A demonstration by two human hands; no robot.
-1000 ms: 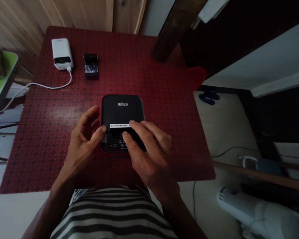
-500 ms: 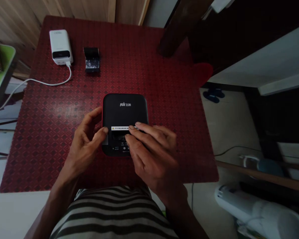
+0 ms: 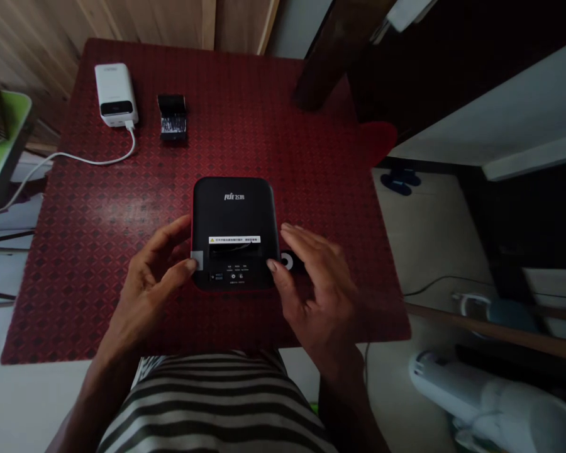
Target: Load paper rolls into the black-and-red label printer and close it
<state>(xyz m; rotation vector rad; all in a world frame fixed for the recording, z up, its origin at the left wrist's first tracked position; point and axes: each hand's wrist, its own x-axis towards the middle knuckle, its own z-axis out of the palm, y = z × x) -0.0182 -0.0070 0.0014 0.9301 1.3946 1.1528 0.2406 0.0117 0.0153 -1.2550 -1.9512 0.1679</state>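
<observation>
A black square Feie printer (image 3: 233, 207) lies in the middle of the red patterned table (image 3: 245, 126), with a white and yellow warning label and a slot across its front. My left hand (image 3: 155, 283) rests at its left side, fingers apart, the thumb against a small grey tab (image 3: 197, 260). My right hand (image 3: 318, 283) hovers just off its right edge, fingers spread, holding nothing. A small black piece with a white ring (image 3: 287, 261) shows beside the printer, under my right fingers.
A white power bank (image 3: 116, 88) with a white cable (image 3: 92, 160) and a small black block with white marks (image 3: 172, 117) sit at the far left of the table. A dark post (image 3: 330, 63) rises behind it. A white appliance (image 3: 481, 396) stands low right.
My right hand has lifted off the printer's front and moved right, uncovering the label, slot and buttons. A small ringed piece now shows beside the printer. My left hand has barely moved.
</observation>
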